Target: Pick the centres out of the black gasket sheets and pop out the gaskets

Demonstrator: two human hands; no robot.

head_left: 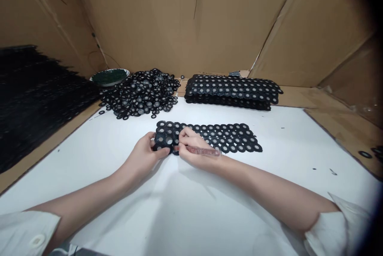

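A strip of joined black rings with pale centres (236,138) lies across the white table in front of me. My left hand (151,150) is closed around its left end, thumb at the front edge and fingers partly hidden behind it. My right hand (193,146) grips a slim red-brown pen-like tool with lettering (205,151). The rear of this tool points right, and its working tip is hidden near the rings by my fingers. Both hands are close together at the left part of the strip.
Behind the strip, a heap of loose black rings (140,92) sits beside a dish of dark green material (110,76). Finished-looking ring strips (231,92) are stacked at the back right. A tall dark stack (38,104) stands left; cardboard walls (167,20) enclose the table.
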